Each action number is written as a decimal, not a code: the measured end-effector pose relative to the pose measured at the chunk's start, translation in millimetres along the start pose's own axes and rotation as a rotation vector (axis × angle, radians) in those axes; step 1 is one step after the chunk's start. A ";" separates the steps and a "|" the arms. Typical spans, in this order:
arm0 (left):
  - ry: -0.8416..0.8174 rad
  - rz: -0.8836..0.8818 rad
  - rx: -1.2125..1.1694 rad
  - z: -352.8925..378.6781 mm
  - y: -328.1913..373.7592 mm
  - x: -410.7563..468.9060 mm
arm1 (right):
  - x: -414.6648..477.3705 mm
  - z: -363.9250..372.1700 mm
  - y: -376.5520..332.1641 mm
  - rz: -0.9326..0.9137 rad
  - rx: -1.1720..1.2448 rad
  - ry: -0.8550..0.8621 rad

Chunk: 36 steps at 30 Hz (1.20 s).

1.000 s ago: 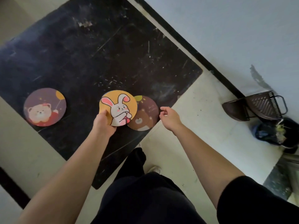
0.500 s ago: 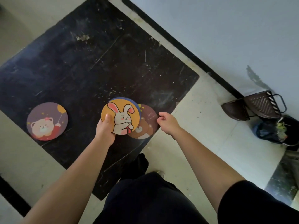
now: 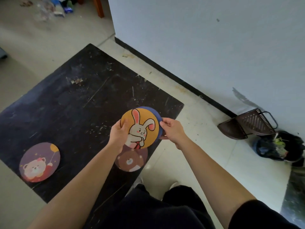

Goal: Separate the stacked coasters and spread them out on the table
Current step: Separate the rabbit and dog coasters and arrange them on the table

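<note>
— Both hands are on the coasters, right? What does each one grip?

— Yes. Left hand (image 3: 118, 136) pinches the left edge of the orange rabbit coaster (image 3: 142, 129), thumb on its printed face. Right hand (image 3: 172, 130) is closed on the right rim of the blue coaster (image 3: 158, 115) lying directly behind the rabbit one; only a thin blue crescent shows along the top and right.

— Are those two lying on the table?

— No, they are held up above the near right part of the black table (image 3: 74, 104), faces tilted toward the camera.

— And the others?

— A brown bear coaster (image 3: 132, 160) lies flat on the table just below the held pair, partly covered by the rabbit coaster and the left wrist. A purple bear coaster (image 3: 39, 162), with a balloon on it, lies flat well to the left, near the table's front edge, apart from everything else.

— What surrounds the table?

— Pale tiled floor. To the right, against the grey wall, a dark dustpan (image 3: 247, 125) and, just beside it, a dark bin (image 3: 280, 146) with rubbish. At far top left, some litter (image 3: 54, 7) on the floor.
</note>
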State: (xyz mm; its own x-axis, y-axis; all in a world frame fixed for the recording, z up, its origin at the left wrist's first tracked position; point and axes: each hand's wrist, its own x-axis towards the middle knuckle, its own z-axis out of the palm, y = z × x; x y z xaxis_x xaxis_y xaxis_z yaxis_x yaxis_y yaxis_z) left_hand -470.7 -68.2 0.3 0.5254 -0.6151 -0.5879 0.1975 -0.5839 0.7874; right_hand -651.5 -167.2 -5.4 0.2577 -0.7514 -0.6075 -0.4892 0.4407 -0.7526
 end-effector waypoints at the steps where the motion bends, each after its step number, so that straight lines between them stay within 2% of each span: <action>1: 0.045 0.043 0.066 8.8 4.9 1.6 | 4.9 -10.3 0.3 -0.021 -0.048 0.056; 3: 0.143 0.072 0.125 24.7 14.0 6.3 | 19.6 -37.4 4.2 -0.037 -0.070 0.152; 6: 0.250 0.005 0.066 49.3 26.5 16.3 | 49.7 -88.4 9.6 -0.023 -0.017 0.202; 10: 0.336 -0.034 -0.029 85.3 42.3 28.2 | 94.4 -147.2 1.2 -0.048 0.092 0.146; 15: 0.493 -0.164 -0.239 153.4 67.6 25.6 | 141.6 -208.6 -23.3 -0.085 0.069 -0.010; 19: 0.539 -0.215 -0.393 197.3 90.8 22.4 | 172.0 -238.0 -56.3 -0.126 0.042 -0.121; 27: 0.719 -0.277 -0.557 194.6 104.5 35.3 | 219.0 -206.1 -128.1 -0.204 -0.043 -0.313; 36: 0.882 -0.316 -1.186 124.5 123.5 107.8 | 269.1 -129.5 -208.0 -0.306 -0.304 -0.428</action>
State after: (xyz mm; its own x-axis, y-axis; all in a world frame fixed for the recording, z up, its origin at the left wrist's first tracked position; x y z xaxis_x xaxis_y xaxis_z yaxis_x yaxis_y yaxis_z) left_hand -492.7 -272.6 11.1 0.5635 0.2074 -0.7997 0.7019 0.3903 0.5958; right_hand -588.3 -524.6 20.6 0.7056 -0.5296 -0.4708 -0.5399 0.0286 -0.8412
